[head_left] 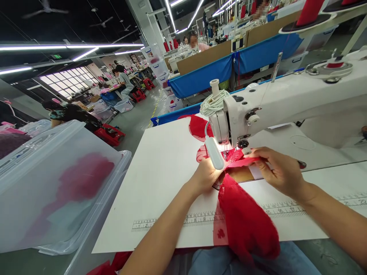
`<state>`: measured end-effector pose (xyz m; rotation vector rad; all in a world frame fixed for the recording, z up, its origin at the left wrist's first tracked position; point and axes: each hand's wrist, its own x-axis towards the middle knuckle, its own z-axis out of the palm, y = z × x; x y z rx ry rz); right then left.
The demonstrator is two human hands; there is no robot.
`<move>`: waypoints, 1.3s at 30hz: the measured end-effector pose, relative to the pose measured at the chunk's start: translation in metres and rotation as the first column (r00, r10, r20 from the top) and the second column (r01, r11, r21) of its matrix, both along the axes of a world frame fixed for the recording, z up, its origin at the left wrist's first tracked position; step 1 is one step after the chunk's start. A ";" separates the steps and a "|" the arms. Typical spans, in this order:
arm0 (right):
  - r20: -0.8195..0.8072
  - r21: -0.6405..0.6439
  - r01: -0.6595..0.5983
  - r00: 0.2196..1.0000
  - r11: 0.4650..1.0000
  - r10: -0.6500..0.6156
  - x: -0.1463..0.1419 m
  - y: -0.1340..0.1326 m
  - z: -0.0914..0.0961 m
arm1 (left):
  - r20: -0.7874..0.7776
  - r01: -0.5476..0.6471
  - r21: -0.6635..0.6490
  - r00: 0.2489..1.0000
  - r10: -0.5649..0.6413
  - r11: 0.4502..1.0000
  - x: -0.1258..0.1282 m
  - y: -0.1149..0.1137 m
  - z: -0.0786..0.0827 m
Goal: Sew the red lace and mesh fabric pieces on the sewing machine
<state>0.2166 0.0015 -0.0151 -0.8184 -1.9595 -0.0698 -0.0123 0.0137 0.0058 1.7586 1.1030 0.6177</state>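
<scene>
A white sewing machine [275, 109] stands on the white table [129, 183]. Red fabric [243, 217] spreads from under the needle toward me and hangs over the table's front edge; another part of it lies behind the needle. My right hand [278, 170] pinches a strip of the red fabric to the right of the needle, thumb against fingers. Just left of the needle, my left hand [206, 175] rests low at the fabric. Its fingertips are hidden behind the small white lamp [214, 152] that lights the sewing spot.
A ruler scale [172, 221] runs along the table's front edge. On the left stands a translucent plastic bin [57, 183] with red material inside. Red thread cones [311, 13] are at the upper right. Co-workers sit at other tables beyond, near red stools [110, 133].
</scene>
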 end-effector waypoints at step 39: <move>0.171 -0.034 -0.013 0.985 0.999 0.019 -0.007 0.005 -0.011 | -0.305 0.060 0.482 0.947 0.104 0.874 0.012 -0.009 -0.010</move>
